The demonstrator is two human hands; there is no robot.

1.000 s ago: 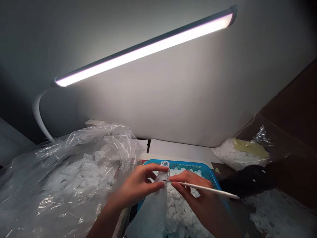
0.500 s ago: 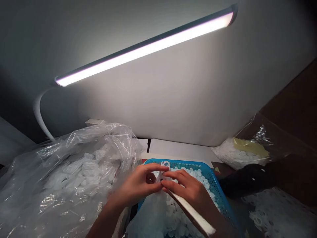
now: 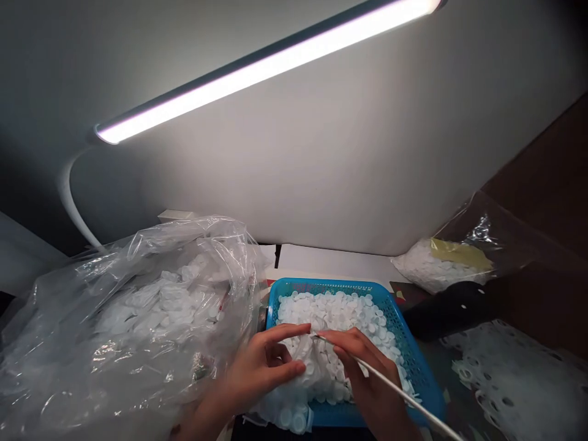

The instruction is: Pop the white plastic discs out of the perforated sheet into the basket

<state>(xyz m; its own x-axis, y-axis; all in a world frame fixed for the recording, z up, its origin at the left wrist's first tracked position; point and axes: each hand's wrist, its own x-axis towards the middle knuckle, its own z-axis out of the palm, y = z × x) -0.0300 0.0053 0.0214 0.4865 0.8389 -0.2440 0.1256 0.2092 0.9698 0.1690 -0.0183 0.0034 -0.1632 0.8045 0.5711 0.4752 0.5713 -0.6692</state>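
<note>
My left hand [image 3: 264, 367] pinches the gathered top of a small clear plastic bag [image 3: 287, 418], which holds white discs and lies over the front of the basket. My right hand [image 3: 367, 370] grips a thin white rod [image 3: 395, 387], whose tip reaches the bag's top beside my left fingers. Beneath both hands stands a blue plastic mesh basket [image 3: 416, 358], heaped with small white discs [image 3: 333, 312]. My hands hide the basket's front middle.
A large clear bag of white discs [image 3: 138, 300] fills the left side. At the right lie a bag of discs with a yellow label [image 3: 441, 266], a black object [image 3: 450, 311] and a white sheet punched with round holes [image 3: 514, 386]. An LED desk lamp [image 3: 261, 67] hangs overhead.
The view has tilted down, showing more of the basket. The small bag has dropped lower with discs visible inside. The rod has swung from under my right hand to point up-left.
</note>
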